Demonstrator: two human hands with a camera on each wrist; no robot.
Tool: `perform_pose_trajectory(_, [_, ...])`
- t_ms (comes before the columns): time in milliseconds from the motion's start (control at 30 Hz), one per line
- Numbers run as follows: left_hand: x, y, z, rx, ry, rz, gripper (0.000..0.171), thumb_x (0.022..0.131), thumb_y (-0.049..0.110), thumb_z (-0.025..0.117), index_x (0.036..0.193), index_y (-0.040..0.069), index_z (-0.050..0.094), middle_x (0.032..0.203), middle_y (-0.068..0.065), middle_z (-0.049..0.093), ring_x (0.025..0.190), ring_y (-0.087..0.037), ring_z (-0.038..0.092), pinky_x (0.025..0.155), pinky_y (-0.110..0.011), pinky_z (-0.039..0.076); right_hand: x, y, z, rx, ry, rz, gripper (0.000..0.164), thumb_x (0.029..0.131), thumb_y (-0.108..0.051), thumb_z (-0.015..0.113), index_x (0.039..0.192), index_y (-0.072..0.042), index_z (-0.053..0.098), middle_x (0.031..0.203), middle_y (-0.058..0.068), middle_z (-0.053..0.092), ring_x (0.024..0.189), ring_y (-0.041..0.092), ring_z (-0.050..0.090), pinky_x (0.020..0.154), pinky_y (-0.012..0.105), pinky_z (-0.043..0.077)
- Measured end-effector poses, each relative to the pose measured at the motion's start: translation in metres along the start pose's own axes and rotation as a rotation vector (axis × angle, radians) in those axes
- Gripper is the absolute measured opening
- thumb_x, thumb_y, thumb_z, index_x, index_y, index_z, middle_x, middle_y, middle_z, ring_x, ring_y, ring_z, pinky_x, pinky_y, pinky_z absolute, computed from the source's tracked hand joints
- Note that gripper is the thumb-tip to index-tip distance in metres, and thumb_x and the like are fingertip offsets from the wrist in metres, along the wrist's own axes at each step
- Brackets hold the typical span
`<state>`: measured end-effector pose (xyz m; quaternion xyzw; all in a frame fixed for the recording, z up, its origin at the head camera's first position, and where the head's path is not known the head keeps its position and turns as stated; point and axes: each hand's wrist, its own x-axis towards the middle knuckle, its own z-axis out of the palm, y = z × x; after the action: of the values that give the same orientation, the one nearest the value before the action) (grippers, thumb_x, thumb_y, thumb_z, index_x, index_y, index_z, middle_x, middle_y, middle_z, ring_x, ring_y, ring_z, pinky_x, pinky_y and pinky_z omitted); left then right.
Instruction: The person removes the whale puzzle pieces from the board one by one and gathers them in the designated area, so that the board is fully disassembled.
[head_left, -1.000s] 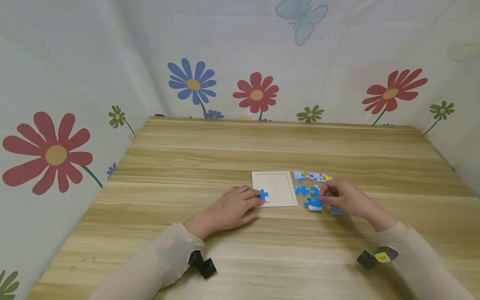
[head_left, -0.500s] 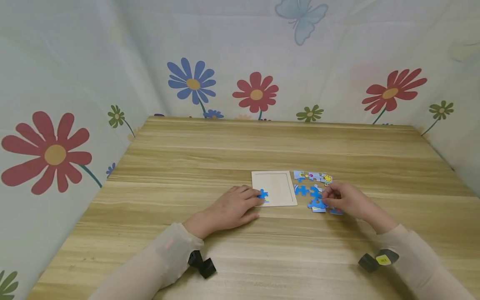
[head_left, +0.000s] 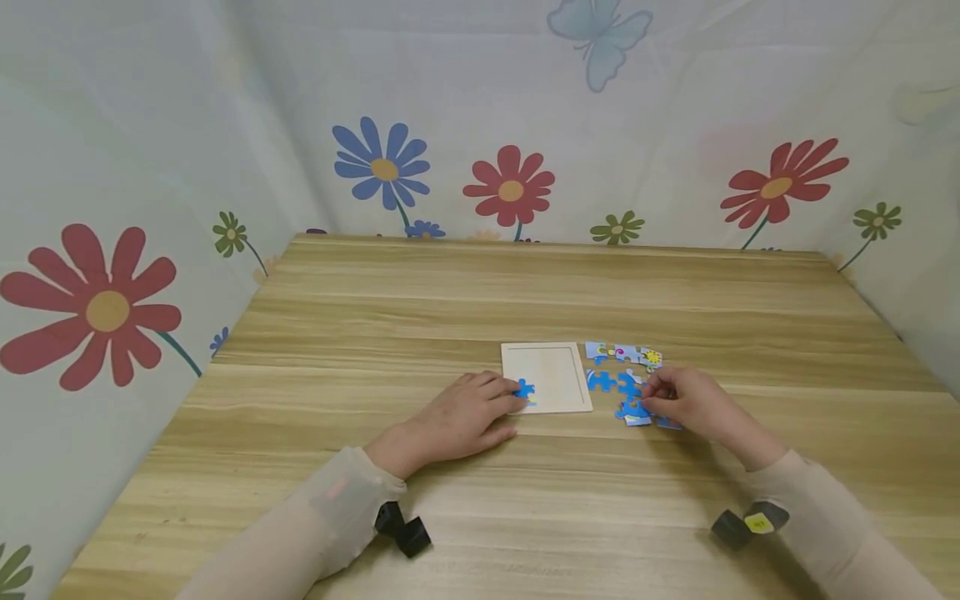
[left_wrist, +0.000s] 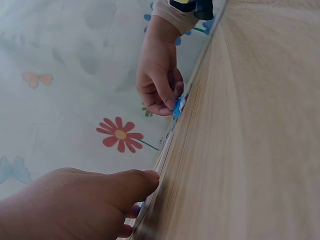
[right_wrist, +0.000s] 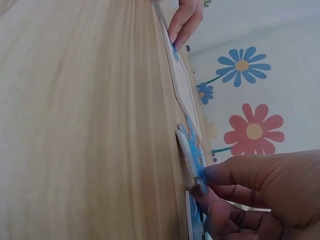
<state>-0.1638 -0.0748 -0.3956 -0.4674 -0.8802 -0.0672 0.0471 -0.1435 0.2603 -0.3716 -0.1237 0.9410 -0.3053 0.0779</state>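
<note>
A square pale wooden puzzle tray (head_left: pixel 551 367) lies flat, with one blue jigsaw piece (head_left: pixel 527 389) in its near left corner. My left hand (head_left: pixel 461 419) rests at that corner, its fingertips on the piece and tray edge. In the left wrist view its thumb lies along the tray's side. To the right of the tray, my right hand (head_left: pixel 690 400) pinches a blue puzzle piece (head_left: pixel 634 409) between thumb and finger. The right wrist view shows this piece (right_wrist: pixel 187 150) at the table surface; its fingertip end is blurred.
Several loose puzzle pieces (head_left: pixel 602 381) lie right of the tray, some partly behind my right hand. A row with a yellow sun (head_left: pixel 652 357) lies farther back. All sit on a wood-grain table (head_left: pixel 450 292) backed by a flowered curtain (head_left: pixel 675 100).
My right hand has shifted slightly right and toward me, drawing the blue piece with it away from the tray. The left hand stays in place.
</note>
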Motion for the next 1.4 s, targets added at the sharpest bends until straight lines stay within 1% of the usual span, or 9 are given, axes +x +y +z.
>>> perform_pose_trajectory(100, [0.000,0.001,0.000,0.004,-0.003,0.001,0.040,0.095,0.037,0.057,0.129,0.017,0.061,0.133,-0.002,0.058,0.126,-0.023,0.050,0.105,-0.041,0.042,-0.001,-0.001,0.002,-0.028,0.025,-0.010,0.007,0.086,-0.010,0.068,0.086,-0.006,0.063,0.076,0.001,0.061,0.064,0.006,0.048,0.055,0.020,0.041])
perform_pose_trajectory(233, [0.000,0.002,-0.002,0.007,-0.025,-0.001,0.041,0.096,0.038,0.056,0.130,0.017,0.060,0.134,-0.002,0.057,0.126,-0.023,0.050,0.105,-0.041,0.041,-0.003,-0.002,0.005,-0.049,0.050,-0.018,0.006,0.085,-0.011,0.069,0.084,-0.008,0.064,0.077,0.000,0.061,0.069,0.008,0.048,0.060,0.021,0.040])
perform_pose_trajectory(400, [-0.001,0.004,-0.005,0.006,-0.068,-0.012,0.042,0.096,0.039,0.055,0.132,0.017,0.058,0.137,-0.003,0.055,0.128,-0.023,0.049,0.107,-0.042,0.040,-0.003,-0.006,0.005,-0.058,0.052,-0.009,0.006,0.086,-0.011,0.068,0.086,-0.007,0.064,0.079,0.001,0.062,0.069,0.011,0.049,0.059,0.021,0.040])
perform_pose_trajectory(500, [-0.001,0.004,-0.007,0.016,-0.080,-0.017,0.042,0.096,0.039,0.055,0.132,0.017,0.058,0.138,-0.004,0.055,0.128,-0.023,0.049,0.106,-0.042,0.041,-0.001,-0.010,0.003,-0.046,0.050,-0.004,0.006,0.088,-0.012,0.066,0.087,-0.007,0.064,0.081,0.002,0.063,0.068,0.013,0.049,0.058,0.021,0.040])
perform_pose_trajectory(733, [0.003,0.002,-0.013,0.024,-0.054,-0.019,0.037,0.094,0.038,0.059,0.125,0.018,0.062,0.137,-0.008,0.055,0.128,-0.026,0.051,0.103,-0.045,0.044,0.005,-0.020,0.001,-0.024,0.052,-0.041,0.004,0.089,-0.011,0.065,0.088,-0.007,0.064,0.083,0.003,0.064,0.063,0.011,0.049,0.056,0.021,0.041])
perform_pose_trajectory(933, [0.009,-0.004,-0.019,0.017,-0.067,-0.073,0.041,0.094,0.036,0.059,0.130,0.016,0.059,0.140,-0.010,0.052,0.131,-0.028,0.047,0.108,-0.049,0.039,0.012,-0.029,0.003,-0.031,0.080,-0.084,0.003,0.088,-0.011,0.066,0.087,-0.008,0.064,0.083,0.004,0.065,0.063,0.010,0.052,0.058,0.021,0.042])
perform_pose_trajectory(1000, [0.011,-0.007,-0.019,0.029,-0.069,-0.092,0.043,0.094,0.037,0.060,0.131,0.016,0.058,0.141,-0.010,0.052,0.132,-0.028,0.047,0.109,-0.049,0.039,0.014,-0.031,0.004,-0.029,0.086,-0.095,0.004,0.089,-0.011,0.065,0.087,-0.007,0.065,0.083,0.004,0.066,0.065,0.011,0.053,0.060,0.021,0.043])
perform_pose_trajectory(1167, [0.015,-0.013,-0.020,0.043,-0.066,-0.129,0.050,0.092,0.043,0.060,0.135,0.017,0.056,0.142,-0.011,0.050,0.134,-0.028,0.045,0.111,-0.048,0.036,0.020,-0.036,0.007,-0.020,0.098,-0.101,0.005,0.090,-0.012,0.065,0.089,-0.008,0.065,0.085,0.005,0.066,0.066,0.012,0.054,0.060,0.022,0.043])
perform_pose_trajectory(1400, [0.021,-0.016,-0.021,0.020,-0.054,-0.170,0.061,0.090,0.051,0.060,0.139,0.016,0.051,0.148,-0.011,0.044,0.137,-0.029,0.039,0.115,-0.049,0.030,0.027,-0.045,0.010,0.019,0.084,-0.099,0.006,0.092,-0.014,0.064,0.092,-0.007,0.065,0.087,0.005,0.065,0.065,0.013,0.053,0.057,0.022,0.042])
